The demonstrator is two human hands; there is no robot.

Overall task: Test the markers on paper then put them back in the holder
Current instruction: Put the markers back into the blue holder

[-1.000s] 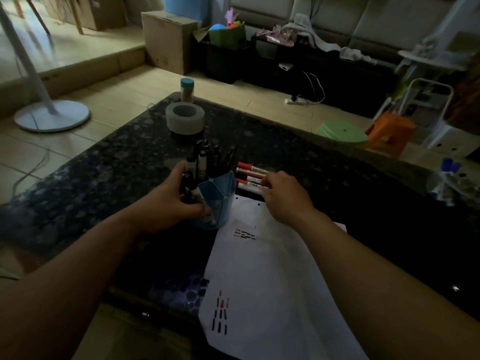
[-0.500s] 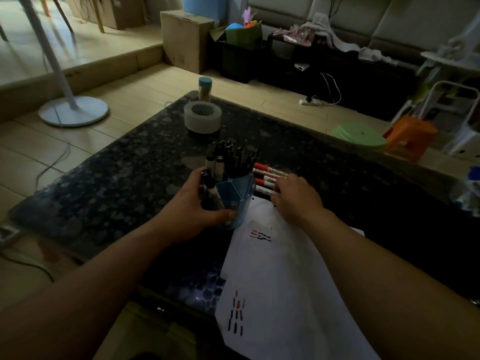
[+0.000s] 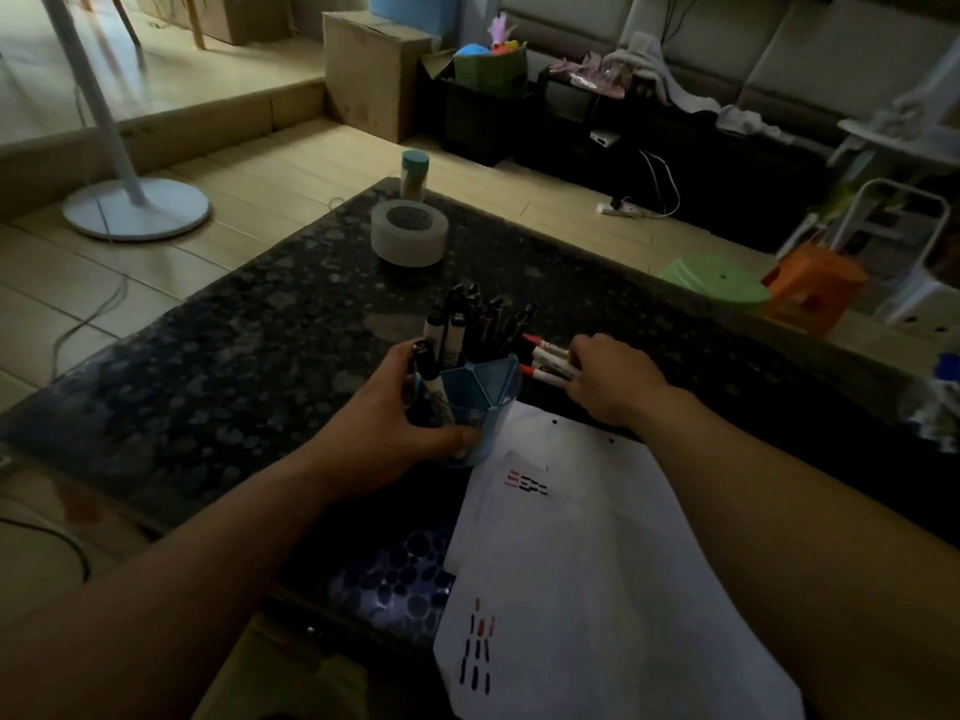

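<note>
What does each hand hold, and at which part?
The left hand grips the blue plastic marker holder round its side wall. The right hand covers the rear ends of the red-capped white markers; a real grip cannot be told.

Domestic living room. A cushioned sofa (image 3: 779,70) is lining the far wall with loose clothes (image 3: 649,70) lying on it; a pedestal fan's base (image 3: 136,207) and a cardboard box (image 3: 374,75) are standing on the tiled floor (image 3: 291,163); a green stool (image 3: 717,278) and an orange stool (image 3: 810,285) are sitting beside a low, dark stone-patterned table (image 3: 234,356).
</note>
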